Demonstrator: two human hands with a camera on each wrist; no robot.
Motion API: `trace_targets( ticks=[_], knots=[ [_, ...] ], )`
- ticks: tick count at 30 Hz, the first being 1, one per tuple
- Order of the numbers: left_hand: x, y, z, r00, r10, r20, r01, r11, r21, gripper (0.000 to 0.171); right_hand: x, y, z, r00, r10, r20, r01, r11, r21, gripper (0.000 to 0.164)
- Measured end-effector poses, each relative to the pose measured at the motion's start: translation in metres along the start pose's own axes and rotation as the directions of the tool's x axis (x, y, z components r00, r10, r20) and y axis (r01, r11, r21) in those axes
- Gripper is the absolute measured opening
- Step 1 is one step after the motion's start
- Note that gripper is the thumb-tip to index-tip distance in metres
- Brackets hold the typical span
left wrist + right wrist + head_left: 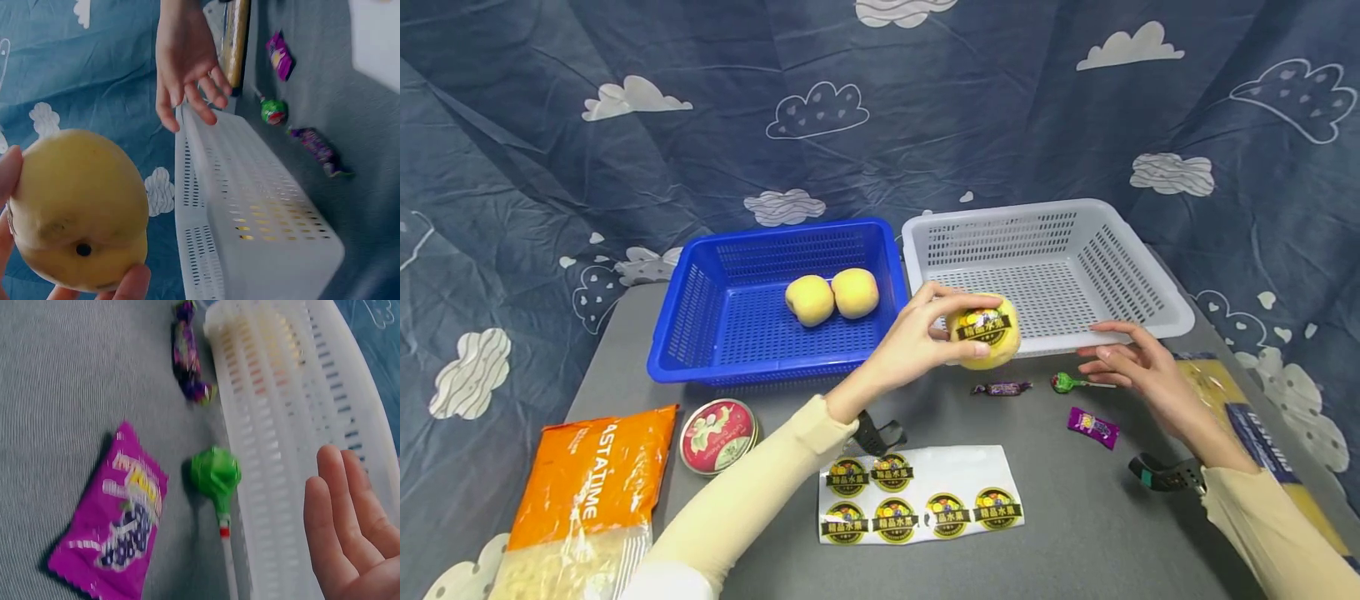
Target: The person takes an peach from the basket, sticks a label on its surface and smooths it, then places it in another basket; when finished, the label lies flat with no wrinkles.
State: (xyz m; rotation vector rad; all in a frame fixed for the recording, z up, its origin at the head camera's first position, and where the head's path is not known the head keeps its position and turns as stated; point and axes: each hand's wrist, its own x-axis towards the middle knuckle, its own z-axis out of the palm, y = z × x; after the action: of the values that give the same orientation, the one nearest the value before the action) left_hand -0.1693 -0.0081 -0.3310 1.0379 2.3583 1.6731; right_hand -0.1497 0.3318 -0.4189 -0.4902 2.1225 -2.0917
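Note:
My left hand (917, 337) grips a yellow apple (1000, 354) between thumb and fingers, above the front left of the white basket (1168, 321). A round black-and-gold sticker (983, 327) is on the apple's side facing me. The left wrist view shows the dimpled end of this apple (81, 194). Near the white basket's front right rim, my right hand (1138, 367) has its fingers apart and holds nothing. Two more yellow apples (810, 301) lie side by side in the blue basket (696, 372). A white sheet (943, 467) with several matching stickers lies in front.
Along the white basket's front lie a dark purple wrapped candy (1002, 388), a green lollipop (1063, 382) and a purple packet (1093, 427). An orange pasta bag (598, 475) and round tin (718, 436) lie left; another packet (1262, 433) lies right. Yellow shows through the white basket's slots.

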Motion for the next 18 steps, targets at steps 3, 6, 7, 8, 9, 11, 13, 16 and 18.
trace_targets(
  ticks=[3,6,7,8,9,11,13,16,18],
  knots=[
    [0.024,-0.002,0.005,1.0,-0.016,0.003,0.016,0.998,0.063,0.048,0.001,0.017,-0.018,0.999,0.02,-0.035,-0.02,1.0,0.006,0.042],
    [0.047,-0.008,0.012,0.999,-0.035,0.017,0.032,0.988,0.154,0.049,0.003,0.043,-0.039,0.997,0.031,-0.065,-0.03,0.999,0.016,0.043],
    [0.055,-0.01,0.015,0.999,-0.043,0.023,0.038,0.983,0.18,0.049,0.004,0.05,-0.045,0.997,0.032,-0.077,-0.03,0.999,0.029,0.043],
    [0.062,-0.013,0.017,0.998,-0.053,0.03,0.046,0.979,0.198,0.049,0.005,0.056,-0.049,0.995,0.041,-0.094,-0.039,0.999,0.022,0.043],
    [0.069,-0.016,0.02,0.997,-0.066,0.038,0.056,0.974,0.221,0.049,0.005,0.059,-0.051,0.995,0.039,-0.091,-0.035,0.998,0.044,0.041],
    [0.08,-0.023,0.026,0.995,-0.09,0.053,0.073,0.963,0.26,0.049,0.006,0.059,-0.051,0.993,0.051,-0.106,-0.045,0.997,0.062,0.039],
    [0.09,-0.03,0.032,0.994,-0.088,0.065,0.066,0.955,0.291,0.048,0.006,0.058,-0.05,0.992,0.056,-0.111,-0.049,0.997,0.063,0.039],
    [0.1,-0.039,0.042,0.992,-0.096,0.077,0.067,0.948,0.31,0.046,0.006,0.06,-0.051,0.987,0.074,-0.142,-0.069,0.997,0.043,0.043],
    [0.104,-0.042,0.049,0.99,-0.114,0.08,0.083,0.946,0.314,0.045,0.005,0.065,-0.054,0.984,0.078,-0.158,-0.075,0.997,0.023,0.048]
  ],
)
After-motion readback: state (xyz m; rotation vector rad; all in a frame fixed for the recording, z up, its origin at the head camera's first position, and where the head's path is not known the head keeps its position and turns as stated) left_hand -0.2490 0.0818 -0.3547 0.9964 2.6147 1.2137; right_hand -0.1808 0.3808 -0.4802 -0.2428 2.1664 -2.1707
